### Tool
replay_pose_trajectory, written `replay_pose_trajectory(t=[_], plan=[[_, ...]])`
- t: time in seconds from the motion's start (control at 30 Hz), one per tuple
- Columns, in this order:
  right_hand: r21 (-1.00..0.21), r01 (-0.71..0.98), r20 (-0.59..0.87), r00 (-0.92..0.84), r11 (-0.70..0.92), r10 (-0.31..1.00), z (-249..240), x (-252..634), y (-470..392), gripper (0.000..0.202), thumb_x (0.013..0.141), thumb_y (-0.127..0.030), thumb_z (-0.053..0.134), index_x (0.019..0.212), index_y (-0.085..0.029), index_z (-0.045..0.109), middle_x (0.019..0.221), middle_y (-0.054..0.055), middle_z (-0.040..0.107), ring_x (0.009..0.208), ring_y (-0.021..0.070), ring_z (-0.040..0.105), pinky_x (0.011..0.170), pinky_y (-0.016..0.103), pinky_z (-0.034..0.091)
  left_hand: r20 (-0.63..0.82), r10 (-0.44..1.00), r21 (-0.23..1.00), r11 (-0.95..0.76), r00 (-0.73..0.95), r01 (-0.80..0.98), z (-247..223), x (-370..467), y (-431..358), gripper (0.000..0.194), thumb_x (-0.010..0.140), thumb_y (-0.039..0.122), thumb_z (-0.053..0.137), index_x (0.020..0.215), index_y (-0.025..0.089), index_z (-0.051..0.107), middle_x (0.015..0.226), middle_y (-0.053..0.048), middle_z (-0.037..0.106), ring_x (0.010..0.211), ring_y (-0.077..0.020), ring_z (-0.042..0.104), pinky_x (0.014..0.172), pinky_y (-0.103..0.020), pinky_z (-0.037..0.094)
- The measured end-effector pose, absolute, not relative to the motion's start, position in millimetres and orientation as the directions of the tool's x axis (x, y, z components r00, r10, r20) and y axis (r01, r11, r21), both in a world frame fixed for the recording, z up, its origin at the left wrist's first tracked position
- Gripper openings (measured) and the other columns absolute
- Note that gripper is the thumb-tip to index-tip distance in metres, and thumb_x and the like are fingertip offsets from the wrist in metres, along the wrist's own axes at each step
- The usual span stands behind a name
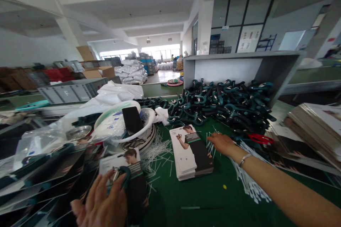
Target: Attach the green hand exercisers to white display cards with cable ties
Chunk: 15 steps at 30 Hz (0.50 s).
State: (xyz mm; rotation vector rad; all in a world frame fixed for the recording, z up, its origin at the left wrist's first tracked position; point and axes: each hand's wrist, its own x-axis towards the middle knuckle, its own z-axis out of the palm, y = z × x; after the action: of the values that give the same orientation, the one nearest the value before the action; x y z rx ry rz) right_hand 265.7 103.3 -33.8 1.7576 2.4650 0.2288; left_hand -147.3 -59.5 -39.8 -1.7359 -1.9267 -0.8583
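Observation:
My left hand (102, 202) lies flat on a printed card (125, 177) with a teal hand gripper (124, 179) fixed to it, at the near left of the green table (191, 202). My right hand (222, 143) reaches across the table, fingers spread, and touches a bundle of white plastic ties (213, 147) just right of a stack of printed cards (190, 152). A bracelet sits on that wrist. Behind lies a big heap of teal and black hand grippers (223, 104).
Finished carded grippers (39, 177) pile up at the left. A white basin (125, 124) holds a black phone (132, 120). Red scissors (259, 138) lie by the heap. Flat card stacks (317, 131) stand at right; a grey bin (245, 67) is tipped behind the heap.

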Motion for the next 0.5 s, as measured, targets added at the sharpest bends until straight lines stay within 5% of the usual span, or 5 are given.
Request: replay_pose_trajectory(t=[0.13, 0.27, 0.4, 0.5], plan=[[0.222, 0.885, 0.002, -0.42, 0.409, 0.908, -40, 261, 113, 0.029, 0.08, -0.004, 0.044, 0.092, -0.018, 0.067, 0.093, 0.013, 0.063, 0.092, 0.0241, 0.059, 0.065, 0.029, 0.044, 0.476, 0.879, 0.164, -0.12, 0.028, 0.979, -34, -96, -31, 0.03, 0.079, 0.021, 0.046, 0.102, 0.028, 0.063, 0.119, -0.006, 0.059, 0.116, -0.0282, 0.048, 0.104, -0.06, 0.017], [0.196, 0.863, 0.022, -0.478, 0.465, 0.878, -38, 269, 111, 0.023, 0.079, -0.003, 0.046, 0.079, -0.016, 0.066, 0.085, 0.012, 0.065, 0.088, 0.0228, 0.06, 0.064, 0.028, 0.044, 0.248, 0.961, 0.44, -0.226, 0.125, 0.869, -39, -56, 7, 0.023, 0.082, 0.031, 0.048, 0.096, 0.023, 0.064, 0.113, -0.007, 0.061, 0.106, -0.0226, 0.055, 0.097, -0.041, 0.037], [0.122, 0.893, 0.101, -0.446, 0.434, 0.889, -28, 290, 103, 0.021, 0.079, -0.005, 0.049, 0.079, -0.018, 0.066, 0.085, 0.009, 0.066, 0.085, 0.0201, 0.06, 0.064, 0.026, 0.045, 0.032, 0.999, 0.618, -0.034, 0.018, 0.785, -40, -16, 41, 0.041, 0.08, 0.053, 0.047, 0.104, 0.021, 0.057, 0.11, -0.008, 0.062, 0.097, -0.0214, 0.059, 0.082, -0.031, 0.043], [0.036, 0.929, 0.214, -0.367, 0.368, 0.905, -17, 305, 98, 0.021, 0.084, -0.015, 0.045, 0.088, -0.02, 0.065, 0.094, 0.007, 0.066, 0.089, 0.019, 0.06, 0.07, 0.027, 0.046, -0.074, 0.994, 0.676, 0.112, -0.084, 0.728, -41, -1, 63, 0.067, 0.062, 0.064, 0.061, 0.112, 0.02, 0.05, 0.111, -0.011, 0.062, 0.092, -0.0247, 0.06, 0.073, -0.031, 0.042]])
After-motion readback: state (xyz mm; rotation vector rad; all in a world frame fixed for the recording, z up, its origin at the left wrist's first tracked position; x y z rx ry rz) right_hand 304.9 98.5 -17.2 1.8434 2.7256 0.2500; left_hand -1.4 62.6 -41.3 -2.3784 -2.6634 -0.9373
